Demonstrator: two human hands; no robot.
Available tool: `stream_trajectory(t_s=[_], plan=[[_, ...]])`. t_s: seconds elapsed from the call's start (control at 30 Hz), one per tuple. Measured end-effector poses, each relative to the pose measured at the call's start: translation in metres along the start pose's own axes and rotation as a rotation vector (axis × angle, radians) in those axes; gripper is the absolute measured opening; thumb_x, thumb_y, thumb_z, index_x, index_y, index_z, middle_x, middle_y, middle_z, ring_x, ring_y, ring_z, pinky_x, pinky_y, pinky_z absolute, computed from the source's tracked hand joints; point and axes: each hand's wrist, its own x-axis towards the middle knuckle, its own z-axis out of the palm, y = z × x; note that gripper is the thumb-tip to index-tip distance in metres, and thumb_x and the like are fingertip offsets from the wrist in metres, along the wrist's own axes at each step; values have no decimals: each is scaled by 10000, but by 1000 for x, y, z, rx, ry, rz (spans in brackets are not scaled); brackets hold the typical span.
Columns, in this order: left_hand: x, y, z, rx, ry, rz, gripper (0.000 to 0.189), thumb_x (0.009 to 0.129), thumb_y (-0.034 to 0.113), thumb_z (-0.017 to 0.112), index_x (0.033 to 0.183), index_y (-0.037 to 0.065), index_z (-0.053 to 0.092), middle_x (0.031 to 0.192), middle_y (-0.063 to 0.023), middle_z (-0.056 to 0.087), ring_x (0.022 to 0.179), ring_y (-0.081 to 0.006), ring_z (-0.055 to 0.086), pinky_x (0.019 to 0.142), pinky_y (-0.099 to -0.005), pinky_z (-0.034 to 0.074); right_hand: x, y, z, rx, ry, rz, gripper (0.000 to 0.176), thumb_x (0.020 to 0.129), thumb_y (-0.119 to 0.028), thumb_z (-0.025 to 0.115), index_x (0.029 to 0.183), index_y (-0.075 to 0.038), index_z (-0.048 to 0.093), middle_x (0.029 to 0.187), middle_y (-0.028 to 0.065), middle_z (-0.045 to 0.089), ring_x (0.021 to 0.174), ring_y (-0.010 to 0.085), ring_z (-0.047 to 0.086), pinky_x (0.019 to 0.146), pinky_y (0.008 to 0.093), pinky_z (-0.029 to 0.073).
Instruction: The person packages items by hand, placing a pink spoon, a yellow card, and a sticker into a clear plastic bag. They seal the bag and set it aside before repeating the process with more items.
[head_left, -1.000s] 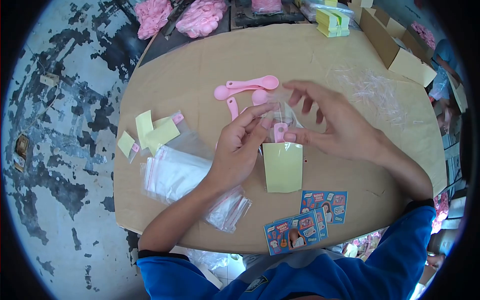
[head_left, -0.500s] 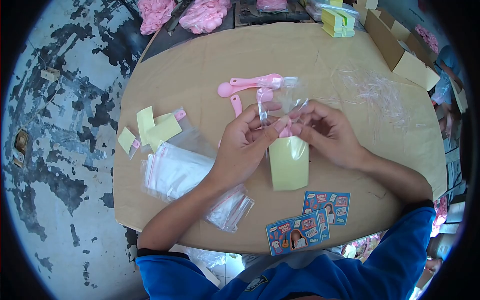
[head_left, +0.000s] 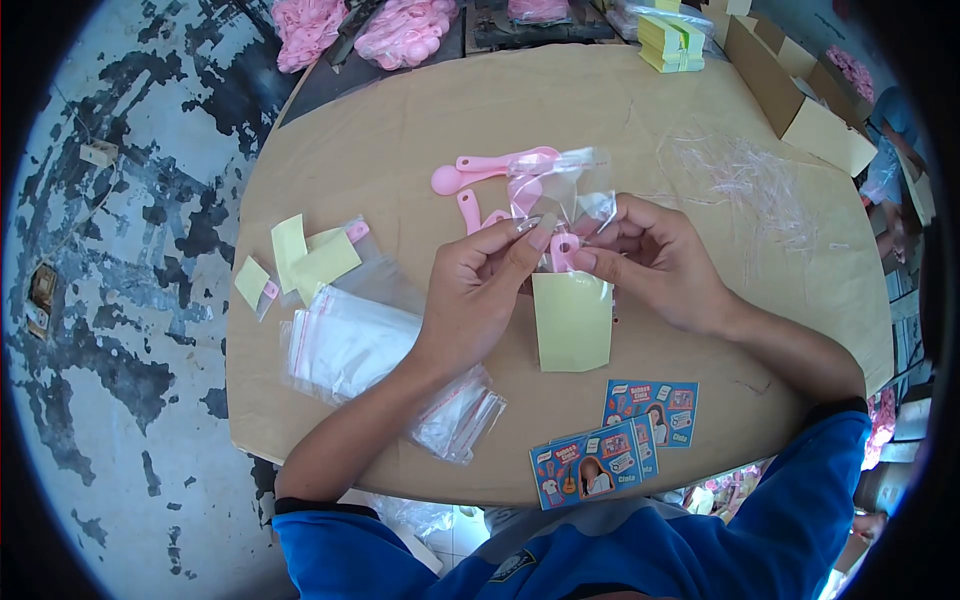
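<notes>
Between my hands is a clear plastic bag (head_left: 585, 168) holding a yellow card (head_left: 573, 322) and a pink spoon, whose holed handle end (head_left: 564, 252) shows above the card. My left hand (head_left: 487, 278) pinches the bag's upper left side. With thumb and fingers, my right hand (head_left: 655, 262) grips its upper right side near the spoon handle. Beyond them lie several loose pink spoons (head_left: 458, 180), partly hidden behind the bag and fingers. Left of my left forearm rests a stack of clear bags (head_left: 350, 343). Blue printed cards (head_left: 590, 465) lie close to the table's front edge.
Filled bags with yellow cards (head_left: 318, 255) lie on the table's left side. Clear plastic strips (head_left: 745, 190) are strewn at the right. Along the back are pink bundles (head_left: 405, 32), a yellow card stack (head_left: 670, 45) and an open cardboard box (head_left: 800, 100).
The bag and card have shifted slightly up and left. The bag's mouth is spread wider above my fingers, and more of the spoon handle shows.
</notes>
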Motion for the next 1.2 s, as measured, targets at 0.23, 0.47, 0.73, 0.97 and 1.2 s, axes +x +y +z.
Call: stream_trajectory(t_s=[0.23, 0.47, 0.73, 0.97, 1.2], plan=[[1, -4, -4, -27, -49, -26, 263, 987, 157, 543, 1126, -48, 631, 941, -60, 668, 836, -88, 627, 729, -245, 541, 2, -10, -1, 47, -45, 123, 189, 937, -134, 629, 1081, -13, 617, 800, 17, 671, 663, 42, 586, 569, 204, 469], [2, -9, -4, 77, -104, 14, 319, 978, 106, 536, 1270, -23, 555, 1035, -74, 652, 880, -79, 618, 763, -208, 508, 8, -8, -5, -419, 308, -332, 268, 819, -129, 741, 1065, -84, 645, 902, 21, 581, 799, 106, 556, 602, 232, 458], [-1, -10, -1, 182, -176, 61, 482, 965, 65, 523, 1431, 40, 407, 990, -62, 649, 822, -55, 620, 696, -184, 481, 19, -28, -16, -1115, 256, -668, 231, 715, -191, 784, 919, -121, 701, 914, 21, 600, 835, 218, 562, 685, 343, 469], [-5, -6, 2, 260, -150, 108, 494, 960, 61, 520, 1436, 25, 390, 945, -84, 661, 786, -79, 638, 667, -206, 494, 23, -26, -11, -1185, 255, -684, 187, 736, -211, 757, 892, -119, 710, 853, 0, 670, 818, 200, 586, 682, 337, 453], [-4, -9, -1, 278, -177, 103, 468, 955, 36, 513, 1413, 8, 415, 932, -102, 666, 767, -82, 631, 655, -219, 491, 22, -29, -15, -1060, 191, -604, 132, 789, -149, 718, 910, -98, 704, 842, 18, 682, 775, 211, 601, 682, 324, 443]])
